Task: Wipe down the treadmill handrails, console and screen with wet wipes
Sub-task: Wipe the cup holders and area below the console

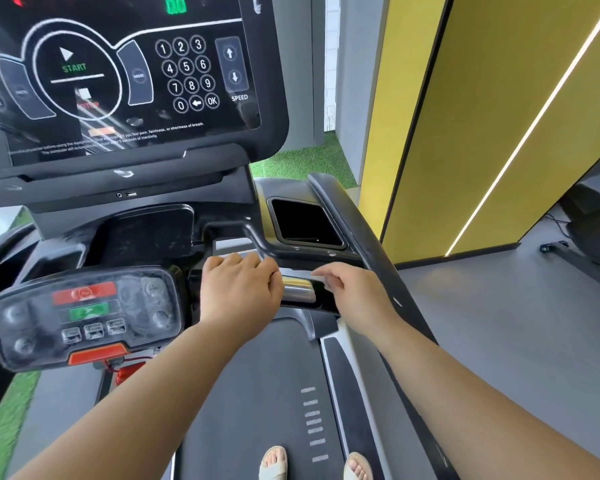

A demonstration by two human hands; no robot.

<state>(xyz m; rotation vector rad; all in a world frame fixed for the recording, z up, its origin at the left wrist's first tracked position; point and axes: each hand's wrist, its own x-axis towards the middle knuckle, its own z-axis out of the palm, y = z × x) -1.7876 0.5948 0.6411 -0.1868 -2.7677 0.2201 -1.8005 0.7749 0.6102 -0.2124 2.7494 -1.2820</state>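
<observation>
The screen (118,74) stands fixed and tilted toward you at upper left. It is glossy and probably the most fragile surface, so light pressure is advised. The right handrail (361,230) is rigid and immovable, its long axis running from the console back toward you, down to the right. The grip bar (302,299) lies crosswise, left to right, just ahead of you, and carries a metal sensor plate (297,289) that is judged smooth and slick. Your left hand (239,292) is curled over this bar beside the plate. Your right hand (354,296) pinches the wet wipe (321,278) at its fingertips, against the plate's right end; the wipe is blurred. Expect it to be light, limp and slippery, so hold it bunched and sweep along the bar's length.
</observation>
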